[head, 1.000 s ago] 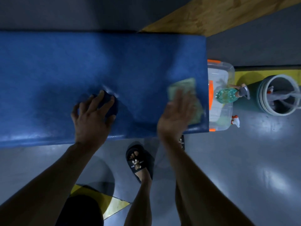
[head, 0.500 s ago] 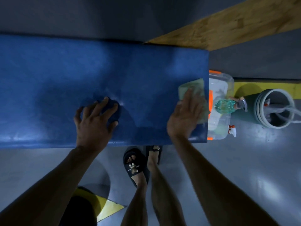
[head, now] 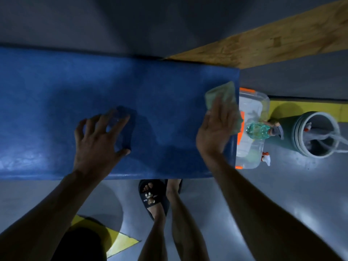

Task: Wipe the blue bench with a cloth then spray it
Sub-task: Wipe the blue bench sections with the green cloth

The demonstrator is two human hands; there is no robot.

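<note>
The blue padded bench (head: 94, 87) runs across the view, its right end near the middle right. My right hand (head: 216, 129) lies flat on a pale green cloth (head: 222, 95), pressing it to the bench's right end. Fingers spread, my left hand (head: 99, 140) rests on the bench top near the front edge and holds nothing. A green spray bottle (head: 258, 130) lies on a clear tub just past the bench's right end.
A clear plastic tub with orange clips (head: 252, 102) stands on the floor against the bench end. A round bucket (head: 316, 134) holding tools stands to its right. A wooden board (head: 273, 40) lies behind. My sandalled feet (head: 152, 196) stand under the front edge.
My right hand has slid the cloth rightward and away from me to the bench's right end. My left hand has lifted its palm slightly and spread its fingers, staying in about the same spot.
</note>
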